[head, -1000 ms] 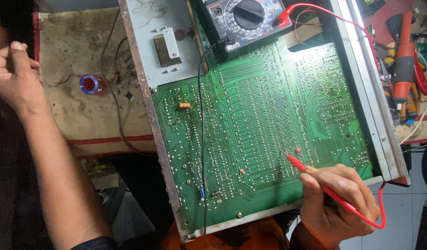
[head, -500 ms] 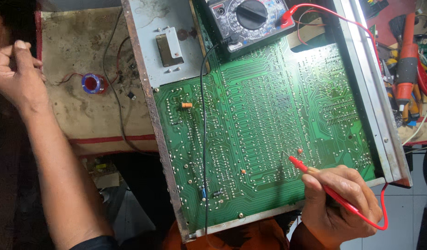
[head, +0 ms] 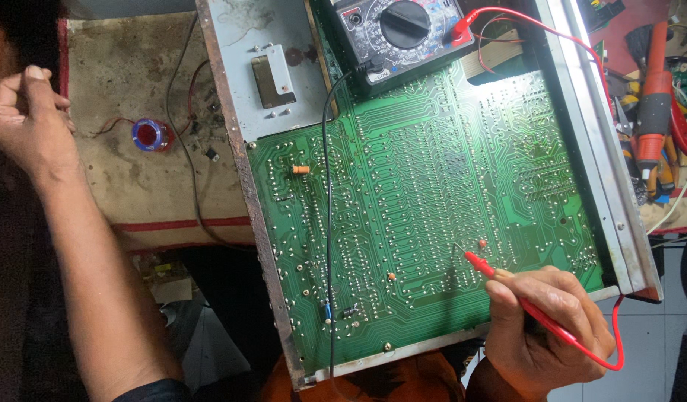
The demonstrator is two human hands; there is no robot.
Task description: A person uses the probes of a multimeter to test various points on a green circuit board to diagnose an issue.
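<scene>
My right hand (head: 541, 327) grips a red test probe (head: 507, 289) like a pen, its metal tip touching the solder side of a large green circuit board (head: 433, 201) near the board's lower right. A red lead (head: 537, 22) runs from the probe up to a black multimeter (head: 403, 30) lying at the board's top edge. A black lead (head: 327, 223) crosses the board from the meter downward. My left hand (head: 23, 123) is raised at the far left, off the board, fingers curled; whether it holds something is unclear.
The board sits in a grey metal chassis (head: 619, 208) resting on a stained workbench (head: 127, 171). A small blue and red spool (head: 151, 135) lies on the bench. An orange and black tool (head: 652, 112) and other tools lie at the right edge.
The probe tip has stayed on nearly the same spot on the board. My left hand has barely shifted at the far left.
</scene>
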